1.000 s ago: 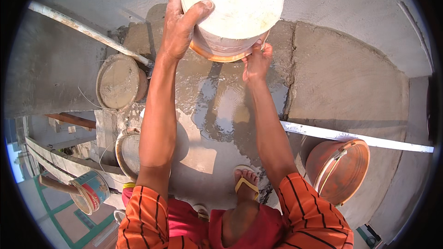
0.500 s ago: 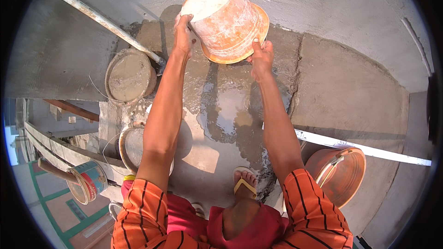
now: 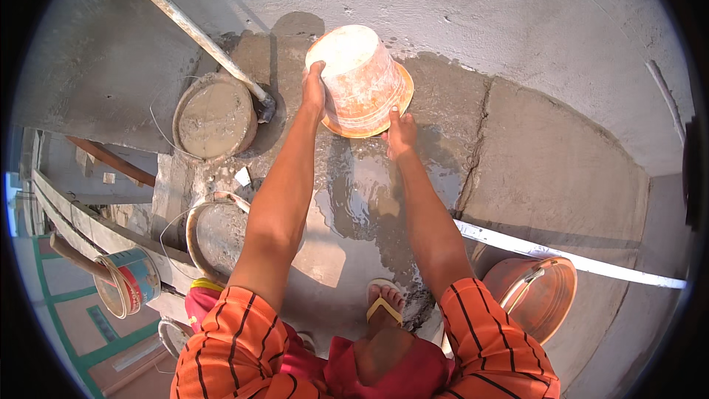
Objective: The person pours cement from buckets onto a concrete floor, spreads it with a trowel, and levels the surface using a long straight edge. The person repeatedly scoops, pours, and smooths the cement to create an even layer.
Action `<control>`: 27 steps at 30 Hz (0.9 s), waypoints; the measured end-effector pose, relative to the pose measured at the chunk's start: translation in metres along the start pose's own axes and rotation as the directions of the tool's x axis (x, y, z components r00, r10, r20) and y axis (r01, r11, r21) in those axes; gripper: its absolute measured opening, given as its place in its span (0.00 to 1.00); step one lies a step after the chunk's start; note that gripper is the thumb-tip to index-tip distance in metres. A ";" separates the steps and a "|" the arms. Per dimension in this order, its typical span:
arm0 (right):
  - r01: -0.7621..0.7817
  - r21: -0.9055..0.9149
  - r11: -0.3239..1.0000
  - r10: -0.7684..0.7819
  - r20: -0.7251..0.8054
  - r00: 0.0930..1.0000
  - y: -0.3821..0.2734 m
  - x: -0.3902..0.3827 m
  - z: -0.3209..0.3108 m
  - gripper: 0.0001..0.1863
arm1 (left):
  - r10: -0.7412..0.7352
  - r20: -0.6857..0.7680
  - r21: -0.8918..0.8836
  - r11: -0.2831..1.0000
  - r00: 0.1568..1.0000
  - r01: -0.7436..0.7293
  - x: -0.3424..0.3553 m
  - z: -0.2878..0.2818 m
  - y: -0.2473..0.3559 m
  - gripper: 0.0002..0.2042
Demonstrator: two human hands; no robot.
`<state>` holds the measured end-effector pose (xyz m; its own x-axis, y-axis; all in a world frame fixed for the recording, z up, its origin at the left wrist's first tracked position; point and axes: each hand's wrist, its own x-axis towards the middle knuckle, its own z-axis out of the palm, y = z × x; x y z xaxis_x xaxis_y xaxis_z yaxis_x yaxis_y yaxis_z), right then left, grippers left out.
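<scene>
An orange, cement-stained bucket [image 3: 362,77], orange sleeves [image 3: 236,347] with dark stripes, grey wet concrete floor [image 3: 532,170], a yellow-strapped sandal [image 3: 385,307].

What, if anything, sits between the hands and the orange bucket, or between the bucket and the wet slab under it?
Nothing visible. The left hand grips the upturned orange bucket at its side, and the right hand holds its rim, both in direct contact. Below it lies only the wet concrete slab; the mortar-filled pan sits off to the left.

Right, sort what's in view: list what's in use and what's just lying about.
In use: upturned orange bucket, left hand on its base end, right hand at its rim, wet cement patch.
Lying about: mortar-filled pan, long-handled tool, second orange bucket, paint bucket.
</scene>
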<state>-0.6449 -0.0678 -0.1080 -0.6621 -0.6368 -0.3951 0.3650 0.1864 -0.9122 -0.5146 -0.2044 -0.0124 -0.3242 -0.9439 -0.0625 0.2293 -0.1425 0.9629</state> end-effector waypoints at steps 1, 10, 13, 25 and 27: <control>-0.037 0.076 0.996 0.036 0.008 0.999 -0.011 -0.010 0.002 0.14 | 0.011 0.038 0.076 0.997 0.999 -0.014 0.002 0.006 0.016 0.33; 0.378 0.636 0.673 -0.513 0.034 0.858 -0.131 -0.072 0.008 0.16 | 0.647 0.193 -0.025 0.755 0.738 -0.656 -0.104 0.066 0.167 0.31; 0.260 0.536 0.803 -0.283 -0.041 0.958 -0.078 -0.026 0.002 0.16 | 0.765 0.105 0.026 0.637 0.635 -0.771 -0.090 0.065 0.103 0.38; 0.604 -0.464 0.649 -0.494 0.347 0.797 -0.099 -0.138 0.002 0.11 | -0.039 -0.063 0.668 0.741 0.997 0.071 -0.202 -0.134 0.105 0.24; 0.736 -0.497 0.460 -0.497 0.542 0.677 -0.107 -0.181 0.006 0.09 | 0.178 -0.163 0.864 0.501 0.970 0.053 -0.237 -0.177 0.158 0.22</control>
<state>-0.5600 0.0230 0.0616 -0.2750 -0.9297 0.2451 -0.6441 -0.0110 -0.7648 -0.2393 -0.0556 0.1083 -0.1242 -0.9899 0.0677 -0.6951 0.1355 0.7061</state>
